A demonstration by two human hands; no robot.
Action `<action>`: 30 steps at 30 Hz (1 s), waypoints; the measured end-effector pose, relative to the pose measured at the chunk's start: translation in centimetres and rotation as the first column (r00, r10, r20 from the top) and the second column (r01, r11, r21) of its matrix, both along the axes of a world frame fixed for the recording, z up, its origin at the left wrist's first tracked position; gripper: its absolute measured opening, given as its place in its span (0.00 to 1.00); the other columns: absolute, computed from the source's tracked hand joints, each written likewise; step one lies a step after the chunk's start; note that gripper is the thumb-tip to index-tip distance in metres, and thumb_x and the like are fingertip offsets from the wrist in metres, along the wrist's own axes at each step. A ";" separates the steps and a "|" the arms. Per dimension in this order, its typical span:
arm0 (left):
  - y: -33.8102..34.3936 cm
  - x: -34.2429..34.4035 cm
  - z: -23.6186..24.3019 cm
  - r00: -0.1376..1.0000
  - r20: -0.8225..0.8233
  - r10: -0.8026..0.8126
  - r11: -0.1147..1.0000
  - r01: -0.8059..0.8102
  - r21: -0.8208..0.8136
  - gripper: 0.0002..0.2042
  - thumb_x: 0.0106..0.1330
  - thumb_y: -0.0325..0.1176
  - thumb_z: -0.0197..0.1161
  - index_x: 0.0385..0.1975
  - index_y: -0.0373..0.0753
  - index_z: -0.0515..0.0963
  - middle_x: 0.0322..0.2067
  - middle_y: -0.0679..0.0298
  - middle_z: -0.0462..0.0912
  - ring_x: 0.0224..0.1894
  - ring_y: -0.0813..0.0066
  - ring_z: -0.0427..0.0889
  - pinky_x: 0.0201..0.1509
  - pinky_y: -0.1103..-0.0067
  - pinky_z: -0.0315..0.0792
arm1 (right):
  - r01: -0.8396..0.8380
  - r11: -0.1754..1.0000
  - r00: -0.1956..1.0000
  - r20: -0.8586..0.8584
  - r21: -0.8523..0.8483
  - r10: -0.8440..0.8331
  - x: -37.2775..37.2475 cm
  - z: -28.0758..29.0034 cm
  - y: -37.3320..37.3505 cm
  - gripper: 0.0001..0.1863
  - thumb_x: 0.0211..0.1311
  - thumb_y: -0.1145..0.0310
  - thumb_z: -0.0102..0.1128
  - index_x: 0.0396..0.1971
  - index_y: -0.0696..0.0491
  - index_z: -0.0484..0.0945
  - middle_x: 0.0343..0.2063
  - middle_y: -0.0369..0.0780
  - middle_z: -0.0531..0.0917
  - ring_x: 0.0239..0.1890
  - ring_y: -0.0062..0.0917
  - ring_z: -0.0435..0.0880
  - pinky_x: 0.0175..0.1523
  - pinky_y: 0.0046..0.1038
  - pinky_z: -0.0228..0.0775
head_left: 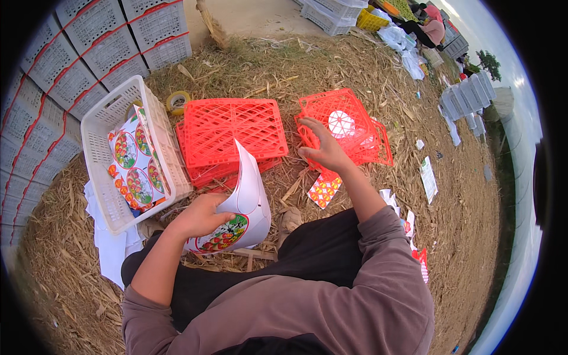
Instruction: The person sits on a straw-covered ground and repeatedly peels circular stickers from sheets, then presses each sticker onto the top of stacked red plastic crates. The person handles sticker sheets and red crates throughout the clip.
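My left hand [205,216] is closed on a curled white sheet [251,204] printed with a round picture of fruit, held over my lap. The sheet's top corner bends upward in front of a stack of red lattice crate lids [234,127]. To the right, my right hand [324,148] reaches over more red lattice lids [334,106], its thumb and fingers apart. Whether its fingertips touch the lids I cannot tell. White round labels [341,124] show through these lids. Just below lies a red and yellow patterned sheet [325,190].
A white plastic crate [97,136] at the left holds printed sheets [133,163]. A roll of yellow tape [177,102] lies behind it. Stacked grey crates [109,50] rise at the far left. Loose papers [428,180] lie on the straw. Far right, a person [431,29] sits.
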State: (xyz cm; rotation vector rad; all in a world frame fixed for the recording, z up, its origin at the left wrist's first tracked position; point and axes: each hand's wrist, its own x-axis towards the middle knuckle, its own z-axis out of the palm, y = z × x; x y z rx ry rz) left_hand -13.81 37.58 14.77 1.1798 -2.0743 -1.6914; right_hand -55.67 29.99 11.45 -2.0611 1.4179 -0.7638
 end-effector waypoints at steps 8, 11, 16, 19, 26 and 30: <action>-0.3 -0.1 0.3 0.992 0.076 -0.096 0.995 0.094 0.034 0.16 0.65 0.33 0.75 0.49 0.32 0.85 0.38 0.55 0.90 0.40 0.71 0.87 0.48 0.73 0.79 | -0.525 0.798 0.786 -0.192 0.296 0.588 14.3 3.7 5.3 0.11 0.59 0.65 0.74 0.39 0.53 0.87 0.33 0.48 0.88 0.37 0.47 0.87 0.44 0.43 0.78; -1.5 2.9 1.3 0.974 -0.181 0.138 0.974 -0.101 0.204 0.30 0.63 0.29 0.77 0.66 0.33 0.77 0.54 0.61 0.87 0.53 0.76 0.85 0.59 0.76 0.79 | -0.284 0.811 0.958 0.178 0.512 0.223 10.4 2.7 2.9 0.08 0.66 0.70 0.73 0.36 0.59 0.84 0.25 0.36 0.82 0.30 0.18 0.79 0.37 0.29 0.72; -1.0 4.1 -0.4 0.722 -0.406 0.561 0.798 -0.340 0.497 0.32 0.61 0.34 0.81 0.63 0.30 0.75 0.56 0.55 0.85 0.56 0.71 0.84 0.63 0.73 0.78 | -0.116 0.802 0.931 0.345 0.586 -0.117 6.9 1.5 0.0 0.06 0.68 0.71 0.71 0.38 0.57 0.85 0.28 0.30 0.83 0.28 0.14 0.78 0.36 0.23 0.73; -0.1 2.9 -1.9 0.780 -0.260 0.569 0.786 -0.423 0.451 0.23 0.64 0.31 0.78 0.57 0.31 0.80 0.48 0.59 0.89 0.48 0.72 0.88 0.56 0.72 0.82 | 0.033 0.809 0.945 0.246 0.587 -0.217 7.8 1.8 -0.9 0.06 0.67 0.71 0.71 0.39 0.56 0.85 0.28 0.30 0.84 0.29 0.13 0.79 0.36 0.22 0.74; 1.6 0.1 -2.3 0.816 -0.224 0.533 0.844 -0.494 0.210 0.13 0.68 0.31 0.73 0.50 0.36 0.86 0.46 0.57 0.91 0.45 0.74 0.89 0.52 0.72 0.81 | -0.300 0.922 0.952 -0.024 -0.247 0.304 16.0 3.7 5.1 0.26 0.48 0.70 0.83 0.51 0.53 0.86 0.51 0.42 0.86 0.53 0.39 0.86 0.58 0.37 0.80; 2.2 -0.7 -1.8 0.891 -0.246 0.381 0.826 -0.448 -0.342 0.13 0.69 0.31 0.69 0.51 0.38 0.86 0.47 0.53 0.89 0.47 0.56 0.89 0.53 0.67 0.80 | -0.298 0.931 0.945 0.075 -0.210 0.319 18.7 2.8 6.8 0.17 0.54 0.75 0.79 0.46 0.56 0.89 0.44 0.44 0.89 0.47 0.38 0.89 0.54 0.36 0.83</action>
